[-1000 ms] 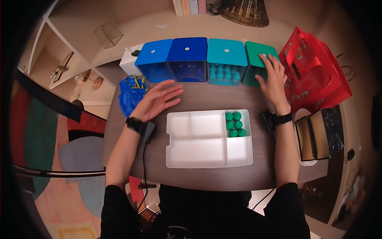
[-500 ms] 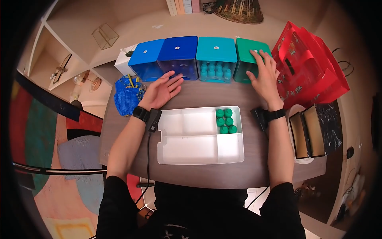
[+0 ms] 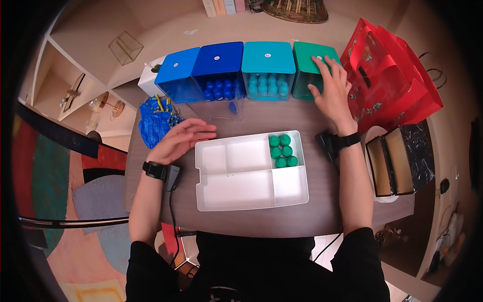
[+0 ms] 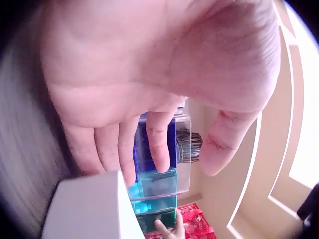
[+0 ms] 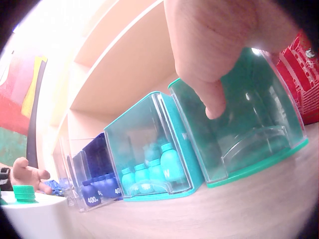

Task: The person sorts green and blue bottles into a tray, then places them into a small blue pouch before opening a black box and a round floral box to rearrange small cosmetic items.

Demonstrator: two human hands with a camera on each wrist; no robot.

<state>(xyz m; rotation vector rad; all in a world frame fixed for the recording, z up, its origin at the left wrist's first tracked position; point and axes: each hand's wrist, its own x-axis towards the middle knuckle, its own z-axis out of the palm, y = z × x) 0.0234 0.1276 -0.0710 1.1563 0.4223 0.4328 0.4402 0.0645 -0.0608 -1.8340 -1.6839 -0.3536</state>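
In the head view my left hand (image 3: 178, 142) is held over the table near the tray's upper left corner, fingers extended and holding nothing. Ahead of it stands a dark blue box (image 3: 217, 58), its clear front panel (image 3: 216, 111) tilted out and dark blue bottles (image 3: 218, 90) showing inside. My right hand (image 3: 333, 98) rests its fingertips on the lid of a green box (image 3: 302, 50), with the thumb (image 5: 215, 107) at the clear front. A white divided tray (image 3: 236, 194) holds several green-capped bottles (image 3: 274, 152) in its upper right compartment.
Between the dark blue and green boxes is a teal box (image 3: 266, 55) of teal bottles; a lighter blue box (image 3: 177, 68) stands at the left end. A blue bag (image 3: 153, 126) lies at the left, a red gift bag (image 3: 387, 85) and black-marbled box (image 3: 415, 156) at the right.
The dark blue box's clear front has swung outward, uncovering its bottles. My left hand has drawn back from that box toward me and left. My right hand stays on the green box.
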